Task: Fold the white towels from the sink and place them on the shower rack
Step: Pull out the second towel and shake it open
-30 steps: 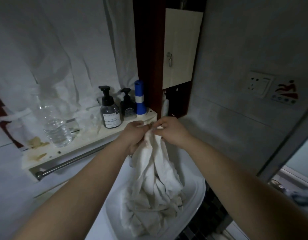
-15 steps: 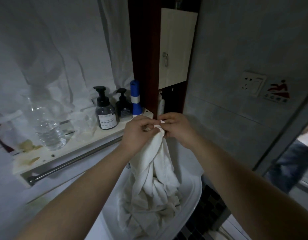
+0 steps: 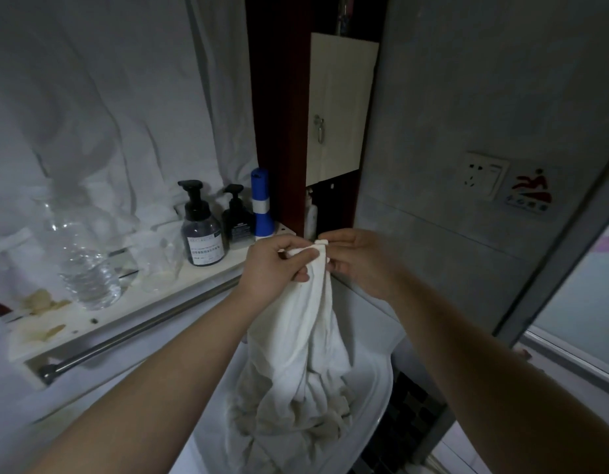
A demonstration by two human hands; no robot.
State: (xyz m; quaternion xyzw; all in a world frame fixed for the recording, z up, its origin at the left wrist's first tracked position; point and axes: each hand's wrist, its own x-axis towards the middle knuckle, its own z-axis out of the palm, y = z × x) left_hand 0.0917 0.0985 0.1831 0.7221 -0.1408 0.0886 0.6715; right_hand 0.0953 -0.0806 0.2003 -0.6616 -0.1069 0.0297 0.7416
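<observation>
- While our left hand (image 3: 275, 265) grips the towel (image 3: 296, 336) top, our right hand (image 3: 359, 261) pinches its corner.
- Towel hangs from both our hands, lower end bunched in the sink (image 3: 376, 395).

The towel (image 3: 296, 330) and sink (image 3: 378, 381) are white, the can (image 3: 262, 206) blue with a white band, the pump bottles (image 3: 202, 234) dark.

Only two arms and two hands of the person show. The left arm (image 3: 152, 391) fills the lower left of the frame, and the right arm (image 3: 494, 371) fills the lower right. Both arms are bare all the way to the frame's edge. The left hand (image 3: 272, 265) and the right hand (image 3: 361, 265), near the middle, are bare too. The arms look smooth in the dim light.
</observation>
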